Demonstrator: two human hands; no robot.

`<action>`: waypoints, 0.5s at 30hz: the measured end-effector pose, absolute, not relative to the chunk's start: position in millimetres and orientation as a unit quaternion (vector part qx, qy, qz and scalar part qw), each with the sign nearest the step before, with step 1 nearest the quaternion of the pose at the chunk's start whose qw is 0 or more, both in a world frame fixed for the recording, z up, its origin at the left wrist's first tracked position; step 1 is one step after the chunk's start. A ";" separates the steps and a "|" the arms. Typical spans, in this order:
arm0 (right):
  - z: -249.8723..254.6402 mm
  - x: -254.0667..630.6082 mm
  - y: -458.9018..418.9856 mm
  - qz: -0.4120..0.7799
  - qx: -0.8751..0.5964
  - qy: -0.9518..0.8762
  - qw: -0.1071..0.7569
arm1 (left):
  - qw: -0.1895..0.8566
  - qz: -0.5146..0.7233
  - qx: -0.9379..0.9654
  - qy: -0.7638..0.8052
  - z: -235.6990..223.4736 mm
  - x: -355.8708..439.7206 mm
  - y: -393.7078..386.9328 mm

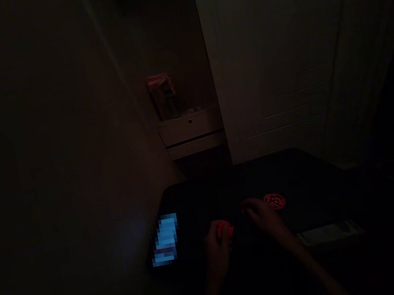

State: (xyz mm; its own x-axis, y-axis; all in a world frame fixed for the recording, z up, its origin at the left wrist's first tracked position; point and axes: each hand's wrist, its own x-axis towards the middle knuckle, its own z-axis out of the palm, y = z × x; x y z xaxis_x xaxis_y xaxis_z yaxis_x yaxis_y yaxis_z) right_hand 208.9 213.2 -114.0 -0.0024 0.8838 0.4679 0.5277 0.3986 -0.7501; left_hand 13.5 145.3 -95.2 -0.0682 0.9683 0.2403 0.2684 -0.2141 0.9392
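My left hand (218,248) is closed around a small bright red-orange object (225,229) held just over the dark table. Its exact kind cannot be made out in the low light. To the right, my right hand (259,211) has its fingers curled together, with a faint red tint at the fingertips; what they hold, if anything, is too dark to name. Just beyond that hand lies a flat round red-orange piece (274,201) with a pattern of dark openings. The two hands are apart.
The dark tabletop (205,192) has rounded corners. A lit, blurred screen (165,239) lies at its left edge. A pale rectangular item (330,233) sits near the right front. Behind stand a drawer unit (194,130), a red-topped box (163,96) and a pale panel (260,55).
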 end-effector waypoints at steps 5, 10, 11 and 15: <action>-114.1 209.7 214.1 0.207 -0.503 -0.687 0.482 | 0.345 0.506 0.594 0.522 -94.1 13.5 144.8; -116.0 210.8 215.6 0.220 -0.489 -0.696 0.478 | 0.342 0.504 0.597 0.522 -96.5 13.3 145.4; -116.2 211.0 215.5 0.221 -0.485 -0.699 0.477 | 0.345 0.503 0.595 0.523 -96.8 13.3 145.5; -115.9 211.6 214.4 0.221 -0.478 -0.708 0.471 | 0.353 0.503 0.591 0.523 -96.2 13.6 145.7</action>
State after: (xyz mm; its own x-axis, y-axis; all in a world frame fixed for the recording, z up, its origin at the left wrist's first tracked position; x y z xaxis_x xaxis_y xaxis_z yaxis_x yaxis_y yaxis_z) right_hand 211.6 214.4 -115.9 -0.1003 0.8849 0.4548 0.4683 0.4453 -0.7632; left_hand 13.6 145.7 -96.2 -0.0533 0.9729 0.2252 0.2623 -0.2039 0.9432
